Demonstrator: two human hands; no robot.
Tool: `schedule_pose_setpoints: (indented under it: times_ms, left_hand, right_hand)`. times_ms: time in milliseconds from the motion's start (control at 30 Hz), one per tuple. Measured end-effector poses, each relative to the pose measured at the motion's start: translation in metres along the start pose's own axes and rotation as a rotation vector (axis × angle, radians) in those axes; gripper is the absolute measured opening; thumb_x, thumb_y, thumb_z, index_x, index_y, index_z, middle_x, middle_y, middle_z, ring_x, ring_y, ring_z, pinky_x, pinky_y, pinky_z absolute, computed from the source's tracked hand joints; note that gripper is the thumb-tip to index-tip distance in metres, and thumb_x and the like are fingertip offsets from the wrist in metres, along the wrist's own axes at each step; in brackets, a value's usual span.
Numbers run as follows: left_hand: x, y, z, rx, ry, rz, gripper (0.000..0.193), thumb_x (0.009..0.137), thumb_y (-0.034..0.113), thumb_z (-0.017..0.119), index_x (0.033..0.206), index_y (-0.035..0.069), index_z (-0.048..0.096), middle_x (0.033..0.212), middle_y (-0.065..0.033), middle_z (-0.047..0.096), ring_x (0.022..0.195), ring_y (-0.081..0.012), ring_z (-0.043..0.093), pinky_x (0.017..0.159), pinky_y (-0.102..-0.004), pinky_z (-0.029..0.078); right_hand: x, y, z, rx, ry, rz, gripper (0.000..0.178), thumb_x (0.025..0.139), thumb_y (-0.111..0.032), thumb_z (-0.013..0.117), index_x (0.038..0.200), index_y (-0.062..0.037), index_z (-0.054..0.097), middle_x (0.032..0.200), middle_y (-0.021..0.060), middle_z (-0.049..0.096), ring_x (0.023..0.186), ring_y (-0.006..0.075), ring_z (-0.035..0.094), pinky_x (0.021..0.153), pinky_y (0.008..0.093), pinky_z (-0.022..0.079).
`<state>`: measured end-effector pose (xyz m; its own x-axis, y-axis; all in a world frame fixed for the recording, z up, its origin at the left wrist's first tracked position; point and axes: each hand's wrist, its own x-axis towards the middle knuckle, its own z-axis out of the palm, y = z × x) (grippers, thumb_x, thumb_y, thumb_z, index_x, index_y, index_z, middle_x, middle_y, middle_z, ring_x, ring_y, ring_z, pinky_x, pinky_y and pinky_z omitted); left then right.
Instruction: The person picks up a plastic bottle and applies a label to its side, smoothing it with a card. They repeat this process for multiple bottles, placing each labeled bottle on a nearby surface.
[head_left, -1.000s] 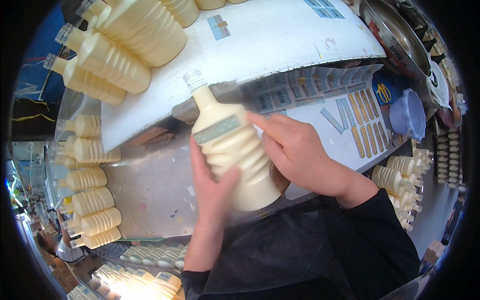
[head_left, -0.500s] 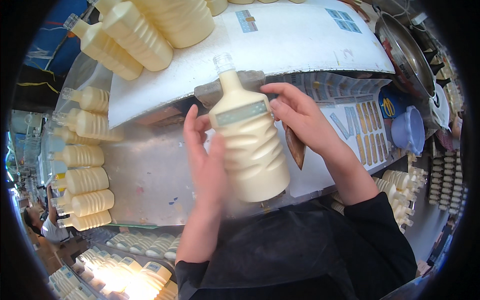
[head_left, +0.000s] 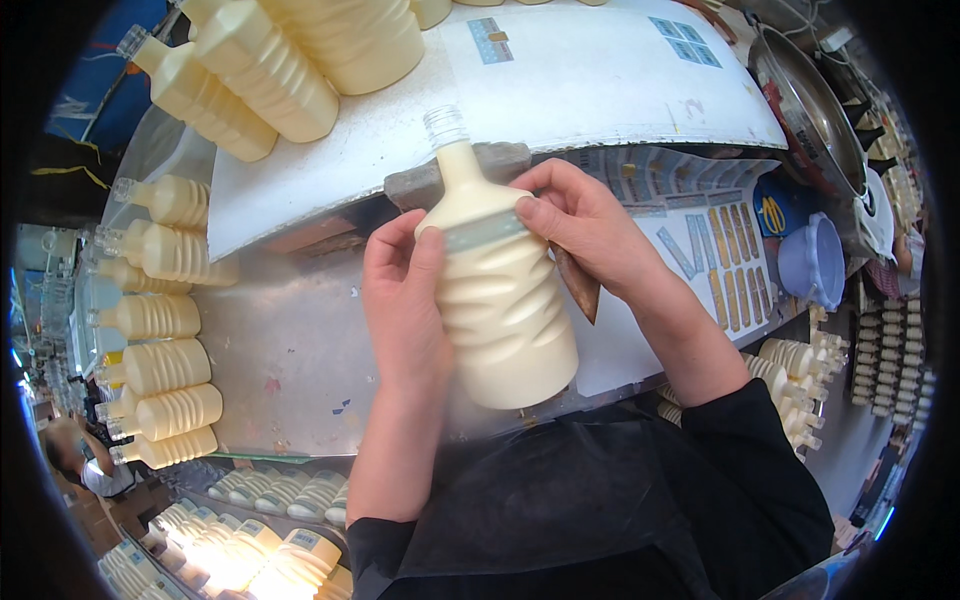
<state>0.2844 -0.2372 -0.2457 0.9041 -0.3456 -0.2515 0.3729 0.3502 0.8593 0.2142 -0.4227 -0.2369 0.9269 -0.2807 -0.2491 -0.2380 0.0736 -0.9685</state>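
Note:
A cream ribbed bottle [head_left: 508,320] with a clear threaded neck lies tilted in front of me, neck pointing away. Its shoulder rests at a grey block [head_left: 415,187]. Across the upper body runs a thin grey-green strip [head_left: 485,231]. My left hand [head_left: 405,285] is closed at the strip's left end, thumb on the front and fingers curled at the bottle's side. At the other end, my right hand [head_left: 585,225] presses with its thumb, fingers at the shoulder. A brown pointed flat tool [head_left: 577,286] is tucked in my right palm, tip downward.
Several cream bottles [head_left: 155,365] line the metal bench's [head_left: 290,370] left edge; more stand on the white raised board [head_left: 600,85]. Sheets of blue and gold strips [head_left: 735,255] lie at right, beside a lavender tub [head_left: 812,260] and a steel pan [head_left: 815,110]. Racked bottles [head_left: 290,490] sit below.
My left hand has come in against the bottle, its thumb now on the strip's left end. The right thumb has moved onto the strip's right end.

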Motion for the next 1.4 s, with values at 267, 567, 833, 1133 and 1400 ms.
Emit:
schedule_pose_setpoints:
  times_ms: [267,567,833,1133,1400]
  left_hand:
    - [0.001,-0.002,-0.001,-0.028,-0.039,-0.018,0.030,0.105,0.020,0.063,0.129,0.004,0.056,0.119,-0.0049,0.060,0.110,-0.0125,0.057,0.098,-0.0297,0.048]
    - [-0.001,0.005,0.003,-0.026,-0.144,-0.116,0.054,0.112,0.052,0.035,0.138,0.006,0.047,0.129,-0.0066,0.058,0.116,-0.0197,0.058,0.105,-0.0386,0.048]
    - [0.002,-0.002,-0.004,0.272,-0.155,-0.047,0.041,0.107,0.031,0.056,0.137,0.006,0.042,0.128,-0.0103,0.055,0.113,-0.0160,0.056,0.098,-0.0310,0.048]
    - [0.001,-0.009,-0.005,0.150,-0.130,-0.016,0.036,0.109,0.031,0.054,0.134,0.005,0.046,0.125,-0.0095,0.057,0.110,-0.0141,0.056,0.097,-0.0318,0.048]
    - [0.002,-0.002,-0.004,0.107,-0.123,-0.056,0.033,0.112,0.030,0.046,0.134,0.006,0.047,0.125,-0.0087,0.058,0.109,-0.0143,0.059,0.095,-0.0310,0.050]
  right_hand:
    - [-0.001,0.002,-0.001,0.014,0.001,-0.058,0.024,0.104,-0.022,0.062,0.115,-0.0005,0.062,0.105,0.0050,0.070,0.099,0.0082,0.064,0.089,0.0272,0.052]
    - [0.002,-0.060,0.015,0.075,0.231,-0.384,0.025,0.100,-0.008,0.061,0.124,0.0003,0.059,0.115,0.0069,0.068,0.109,0.0125,0.062,0.095,0.0284,0.052]
    - [0.011,-0.047,0.053,-0.563,0.320,-0.541,0.035,0.097,-0.009,0.057,0.130,-0.0006,0.052,0.114,0.0238,0.066,0.106,0.0373,0.067,0.094,0.0397,0.052]
    - [0.019,0.001,0.005,-0.388,0.405,-0.614,0.039,0.098,-0.011,0.059,0.135,-0.0022,0.050,0.129,0.0190,0.062,0.116,0.0357,0.063,0.101,0.0414,0.048]
    - [0.007,-0.027,0.017,-0.198,0.419,-0.591,0.038,0.096,-0.008,0.056,0.133,0.0008,0.049,0.125,0.0209,0.061,0.116,0.0358,0.062,0.102,0.0419,0.047]
